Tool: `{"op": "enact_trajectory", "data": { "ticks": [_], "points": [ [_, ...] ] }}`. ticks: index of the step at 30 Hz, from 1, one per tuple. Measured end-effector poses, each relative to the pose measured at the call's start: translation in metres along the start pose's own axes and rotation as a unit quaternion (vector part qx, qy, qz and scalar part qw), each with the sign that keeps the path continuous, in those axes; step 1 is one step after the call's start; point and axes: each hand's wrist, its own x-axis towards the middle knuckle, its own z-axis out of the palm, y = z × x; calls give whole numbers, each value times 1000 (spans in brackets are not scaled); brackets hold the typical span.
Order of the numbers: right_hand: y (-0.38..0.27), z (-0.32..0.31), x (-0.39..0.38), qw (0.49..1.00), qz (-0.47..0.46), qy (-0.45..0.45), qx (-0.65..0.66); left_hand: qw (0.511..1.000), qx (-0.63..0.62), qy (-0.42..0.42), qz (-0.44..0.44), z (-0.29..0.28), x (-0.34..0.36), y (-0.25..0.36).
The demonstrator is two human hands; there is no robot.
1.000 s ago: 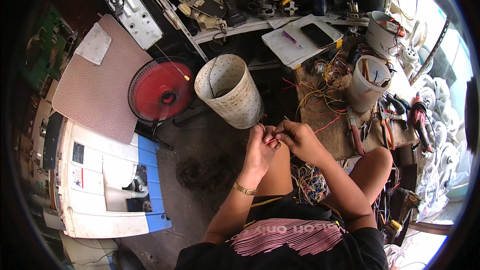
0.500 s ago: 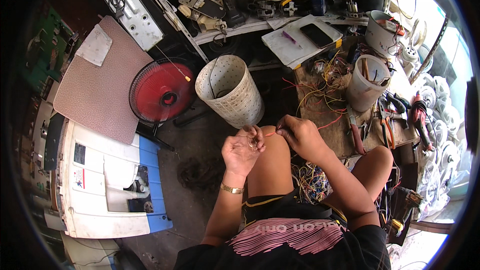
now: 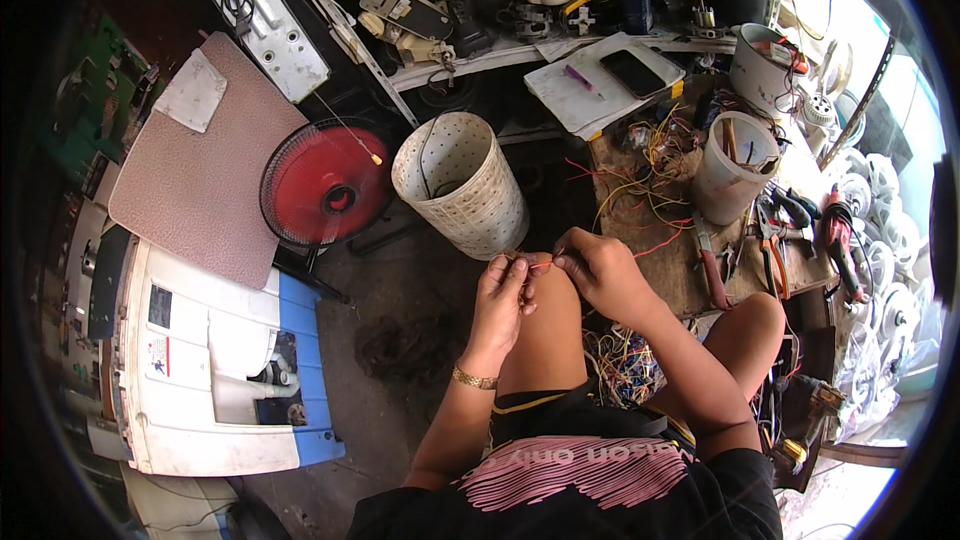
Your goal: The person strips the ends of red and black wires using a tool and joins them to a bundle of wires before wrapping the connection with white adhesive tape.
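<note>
A thin orange-red wire spans the short gap between my hands, above my bare thigh. My left hand, with a gold watch band on the wrist, pinches its left part between thumb and fingers. The fingertips of my right hand are closed on the same wire a little to the right. From behind that hand a red wire runs toward the bench, but whether it is the same piece I cannot tell. The wire's end at my left fingertips is too small to make out.
A perforated white bin stands ahead, beside a red fan. On the wooden bench at right lie loose wires, a plastic tub and pliers. Tangled wires sit between my legs.
My left hand has turned and moved slightly right, its fingers closing from a loosely curled, palm-up pose into a pinch on the wire. My right hand has barely moved.
</note>
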Motion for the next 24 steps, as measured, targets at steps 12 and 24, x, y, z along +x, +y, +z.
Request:
{"op": "enact_trajectory", "data": {
  "ticks": [12, 24],
  "points": [
    [14, 1, 2, 947, 150, -51, 281, 990, 76, -14, 115, 17, -4, -3],
    [6, 4, 1, 972, 43, 50, 225, 904, 351, 45, 239, 26, 5, 1]
  ]
}}
